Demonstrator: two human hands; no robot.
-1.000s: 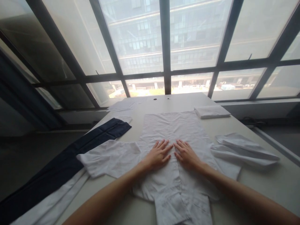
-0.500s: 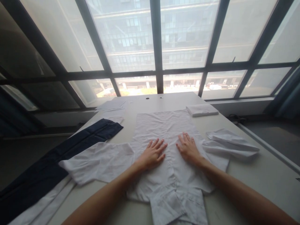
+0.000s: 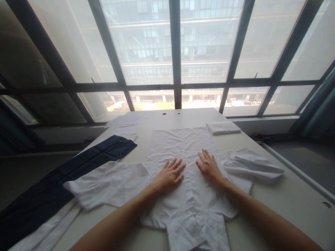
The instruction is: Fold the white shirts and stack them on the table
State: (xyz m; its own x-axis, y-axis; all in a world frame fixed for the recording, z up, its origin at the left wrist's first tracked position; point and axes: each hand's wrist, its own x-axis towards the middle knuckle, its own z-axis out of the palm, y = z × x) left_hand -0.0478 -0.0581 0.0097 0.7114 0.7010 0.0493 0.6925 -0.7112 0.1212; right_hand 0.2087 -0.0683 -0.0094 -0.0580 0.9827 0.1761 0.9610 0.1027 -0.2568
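Note:
A white button-up shirt point(image 3: 180, 144) lies spread on the table, its collar end towards me and its hem towards the window. One sleeve point(image 3: 110, 181) reaches out to the left, and the other sleeve point(image 3: 255, 165) lies bunched to the right. My left hand point(image 3: 169, 175) rests flat on the shirt left of the button line, fingers spread. On the other side of the buttons, my right hand point(image 3: 208, 167) presses flat with its fingers a little apart. Neither hand grips the fabric.
Dark navy trousers point(image 3: 78, 167) stretch along the table's left side, with white cloth point(image 3: 49, 226) beside them. Flat pale sheets point(image 3: 124, 120) lie at the far left. A folded white cloth point(image 3: 223, 127) sits at the far right of the white table point(image 3: 193, 116). Large windows stand behind.
The view has tilted slightly upward, so the scene sits a little lower. Both hands stay flat on the shirt in nearly the same spots.

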